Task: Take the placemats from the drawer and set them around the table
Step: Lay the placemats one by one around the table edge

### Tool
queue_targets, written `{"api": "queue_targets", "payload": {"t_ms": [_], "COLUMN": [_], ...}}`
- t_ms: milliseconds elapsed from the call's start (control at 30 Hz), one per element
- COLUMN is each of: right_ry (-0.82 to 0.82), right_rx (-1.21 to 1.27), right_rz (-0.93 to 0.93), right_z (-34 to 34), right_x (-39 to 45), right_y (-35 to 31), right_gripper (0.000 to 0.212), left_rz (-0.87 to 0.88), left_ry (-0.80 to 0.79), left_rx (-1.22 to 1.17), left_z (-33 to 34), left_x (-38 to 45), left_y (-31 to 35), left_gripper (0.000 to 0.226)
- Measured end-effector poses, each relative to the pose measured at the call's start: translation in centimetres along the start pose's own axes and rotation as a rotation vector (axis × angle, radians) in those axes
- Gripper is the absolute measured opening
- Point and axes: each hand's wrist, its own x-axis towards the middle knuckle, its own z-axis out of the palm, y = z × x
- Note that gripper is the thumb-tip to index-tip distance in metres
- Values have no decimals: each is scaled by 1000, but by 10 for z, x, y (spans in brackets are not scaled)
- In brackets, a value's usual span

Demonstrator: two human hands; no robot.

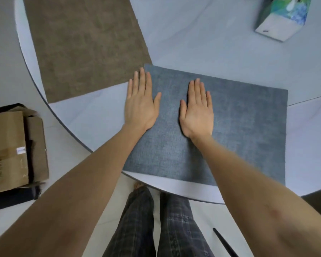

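Observation:
A blue-grey woven placemat (248, 134) lies flat near the front edge of the round white table (202, 43). My left hand (141, 102) rests palm down with straight fingers across the mat's left edge, partly on the table. My right hand (197, 110) lies flat on the middle of the same mat, fingers straight and together. A brown placemat (85, 43) lies flat at the table's left side, its near corner close to the blue mat's far left corner. No drawer is in view.
A tissue box (282, 17) with a green and blue pattern stands at the table's far right. On the floor to the left sits a cardboard box (13, 147). My legs in checked trousers (156, 225) stand at the table's rim.

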Motion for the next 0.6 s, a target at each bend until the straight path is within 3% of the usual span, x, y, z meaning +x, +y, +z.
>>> {"api": "queue_targets", "payload": {"t_ms": [167,400,533,600], "right_ry": [-5,-7,-97,-129], "right_rx": [-24,-4,4,-34], "right_rz": [4,107,-193,-251], "right_z": [1,6,8,3], "right_x": [1,-29,-101,-126], "right_y": [-1,-23,-29,-5], "right_gripper": [58,61,61,61], "left_rz": [142,144,150,139], "left_ry": [-43,-53,-55,-74], "left_rx": [30,57,80,100], "left_z": [0,0,-2,-3], "left_x": [-98,-107,-109,-108], "left_y": [-14,-14,-16,-15], "left_gripper": [66,65,65,65]}}
